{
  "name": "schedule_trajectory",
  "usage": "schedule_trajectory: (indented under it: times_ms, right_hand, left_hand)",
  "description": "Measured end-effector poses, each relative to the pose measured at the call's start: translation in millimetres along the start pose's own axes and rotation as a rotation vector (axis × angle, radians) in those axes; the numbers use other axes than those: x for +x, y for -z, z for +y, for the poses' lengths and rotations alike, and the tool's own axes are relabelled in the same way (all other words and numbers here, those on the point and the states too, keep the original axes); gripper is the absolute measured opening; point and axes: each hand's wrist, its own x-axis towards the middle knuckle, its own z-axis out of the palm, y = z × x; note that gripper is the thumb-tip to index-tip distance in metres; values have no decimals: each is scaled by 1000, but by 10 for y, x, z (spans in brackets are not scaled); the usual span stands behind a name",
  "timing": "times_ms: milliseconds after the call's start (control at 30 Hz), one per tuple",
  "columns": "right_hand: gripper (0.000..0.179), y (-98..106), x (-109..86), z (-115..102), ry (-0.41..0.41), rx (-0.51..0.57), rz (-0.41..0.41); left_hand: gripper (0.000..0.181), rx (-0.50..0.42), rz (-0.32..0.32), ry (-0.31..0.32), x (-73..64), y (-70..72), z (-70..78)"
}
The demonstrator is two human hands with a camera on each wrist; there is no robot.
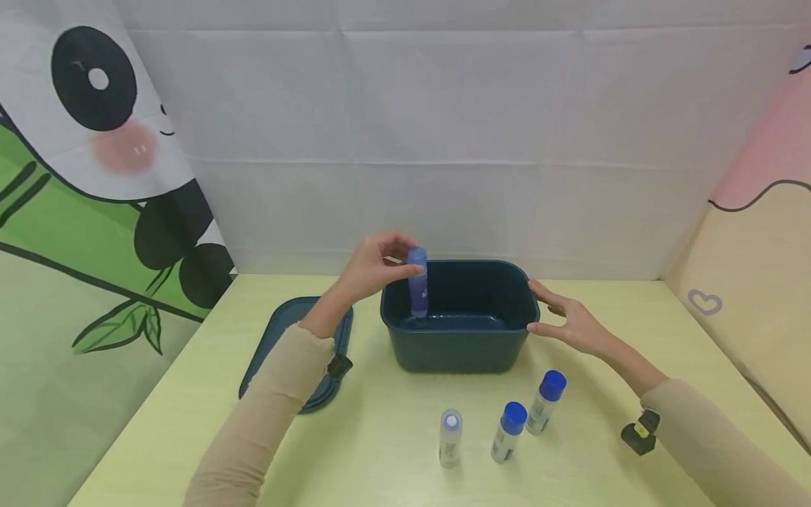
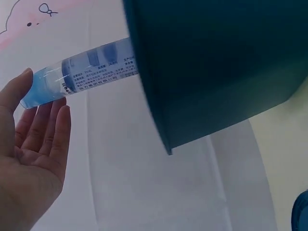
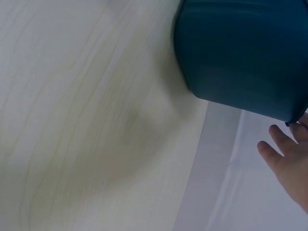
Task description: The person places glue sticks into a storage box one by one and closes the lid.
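My left hand (image 1: 375, 266) pinches a clear liquid glue bottle (image 1: 418, 292) by its blue end, between thumb and fingers. The bottle hangs upright, its lower part inside the left side of a dark teal plastic bin (image 1: 453, 352). In the left wrist view, printed text shows on the glue bottle (image 2: 98, 65), whose far end is hidden behind the bin wall (image 2: 216, 82). At the bin's right rim, my right hand (image 1: 573, 324) has its thumb and fingers spread against the edge. The right wrist view shows its fingers (image 3: 281, 139) beside the bin's rim.
In front of the bin stand a glue bottle with a pale top (image 1: 450, 440) and two blue-capped ones, a nearer bottle (image 1: 507, 436) and a farther bottle (image 1: 545, 405). A teal lid (image 1: 288, 313) lies left, partly under my left forearm. A white cloth wall (image 1: 443, 141) closes the back.
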Motion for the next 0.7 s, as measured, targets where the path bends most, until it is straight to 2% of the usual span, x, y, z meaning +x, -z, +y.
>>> schedule_trajectory:
  times_ms: [133,300,533,700]
  right_hand:
    - [75,1,-11,6,3,9,0]
    - [75,3,-19,9,5,11,1]
    - [74,4,-17,2,7,6,4]
    - [74,8,-18,-4,8,10,-1]
  left_hand:
    - [29,35,-17,46,10,-64,-221]
    - [26,48,-42,82,24,-136,-409]
    - [25,113,-98,126,28,-217,-540]
    - [27,242,-159,108,11,-260,-561]
